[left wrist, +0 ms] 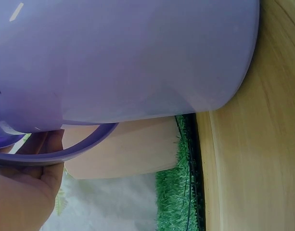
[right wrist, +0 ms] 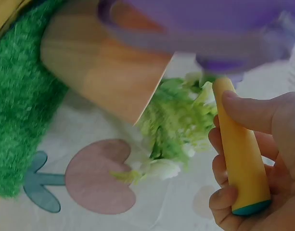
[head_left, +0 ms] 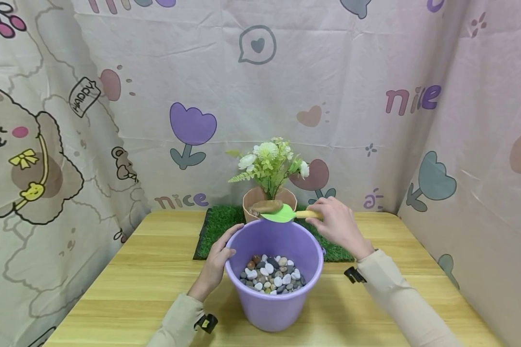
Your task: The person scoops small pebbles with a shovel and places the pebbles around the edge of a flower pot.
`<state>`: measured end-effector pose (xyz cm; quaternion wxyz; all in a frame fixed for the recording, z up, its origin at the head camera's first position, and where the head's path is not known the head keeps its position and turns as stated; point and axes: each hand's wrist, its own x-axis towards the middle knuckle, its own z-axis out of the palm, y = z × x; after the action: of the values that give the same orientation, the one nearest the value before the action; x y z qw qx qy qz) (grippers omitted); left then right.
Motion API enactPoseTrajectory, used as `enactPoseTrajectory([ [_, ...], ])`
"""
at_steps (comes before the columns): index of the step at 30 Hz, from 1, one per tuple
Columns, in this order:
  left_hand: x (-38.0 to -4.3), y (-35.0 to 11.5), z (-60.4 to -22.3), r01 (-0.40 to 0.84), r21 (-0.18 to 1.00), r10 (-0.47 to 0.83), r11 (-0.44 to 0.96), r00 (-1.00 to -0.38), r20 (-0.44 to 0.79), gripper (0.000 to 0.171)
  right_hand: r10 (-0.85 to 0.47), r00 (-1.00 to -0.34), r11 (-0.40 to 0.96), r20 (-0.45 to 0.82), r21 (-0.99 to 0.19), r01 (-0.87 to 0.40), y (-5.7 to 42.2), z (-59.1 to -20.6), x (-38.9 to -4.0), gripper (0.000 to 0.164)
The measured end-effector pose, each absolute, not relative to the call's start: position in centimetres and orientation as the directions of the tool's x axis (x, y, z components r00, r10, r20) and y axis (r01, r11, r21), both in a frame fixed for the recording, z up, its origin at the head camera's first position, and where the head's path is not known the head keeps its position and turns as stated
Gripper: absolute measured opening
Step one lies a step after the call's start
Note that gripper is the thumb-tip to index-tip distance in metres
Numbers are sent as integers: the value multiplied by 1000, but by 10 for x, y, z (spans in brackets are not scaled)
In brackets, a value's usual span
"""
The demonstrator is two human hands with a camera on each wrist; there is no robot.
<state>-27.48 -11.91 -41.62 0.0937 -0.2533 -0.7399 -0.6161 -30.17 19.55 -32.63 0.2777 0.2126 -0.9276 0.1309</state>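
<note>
A purple bucket (head_left: 274, 308) stands upright on the table, with a layer of mixed pebbles (head_left: 274, 275) inside. My left hand (head_left: 217, 262) holds its rim on the left, the thumb on the inner side; in the left wrist view the same hand (left wrist: 27, 192) is beside the bucket's handle (left wrist: 70, 151). My right hand (head_left: 336, 224) grips the yellow handle (right wrist: 242, 154) of a small garden trowel. The green trowel blade (head_left: 280, 214) is above the bucket's far rim, in front of a flowerpot (head_left: 291, 198). Whether the brown patch above the blade lies on it, I cannot tell.
White and green flowers (head_left: 269, 161) stand in the peach flowerpot behind the bucket. Under the pot lies a green grass mat (head_left: 221, 217). Around the wooden table (head_left: 126, 270) hangs a printed cloth (head_left: 252, 96) at the back and sides.
</note>
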Motion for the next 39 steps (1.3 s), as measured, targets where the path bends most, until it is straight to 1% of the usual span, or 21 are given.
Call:
enactPoseTrajectory([
  [4,-275,-119,-416,495,862,255,114,-853,456,66,-339,-776,885,532,-100,-455,200,-321,-322,26],
  [7,-275,-119,-416,491,863,257,114,-854,452,66,-374,-778,885,504,-55,-461,203,-319,-337,25],
  [14,-275,-119,-417,492,863,263,110,-852,453,66,-467,-738,863,487,68,-501,203,-311,-357,24],
  [19,-276,-119,-417,504,856,261,113,-847,463,66,-503,-706,850,499,139,-507,197,-303,-364,22],
  [24,-275,-119,-417,496,860,257,119,-852,456,66,-509,-685,851,521,187,-490,190,-297,-365,18],
  [28,-275,-119,-417,488,865,261,118,-855,448,65,-477,-705,873,526,189,-449,188,-295,-365,19],
  [31,-275,-119,-417,490,865,268,111,-852,449,65,-435,-720,893,540,161,-419,191,-295,-363,20],
  [35,-275,-119,-417,497,861,269,109,-848,456,65,-403,-727,903,556,112,-415,197,-296,-362,21],
  [39,-276,-119,-417,504,856,268,111,-845,463,65,-388,-746,906,542,76,-417,202,-301,-361,22],
])
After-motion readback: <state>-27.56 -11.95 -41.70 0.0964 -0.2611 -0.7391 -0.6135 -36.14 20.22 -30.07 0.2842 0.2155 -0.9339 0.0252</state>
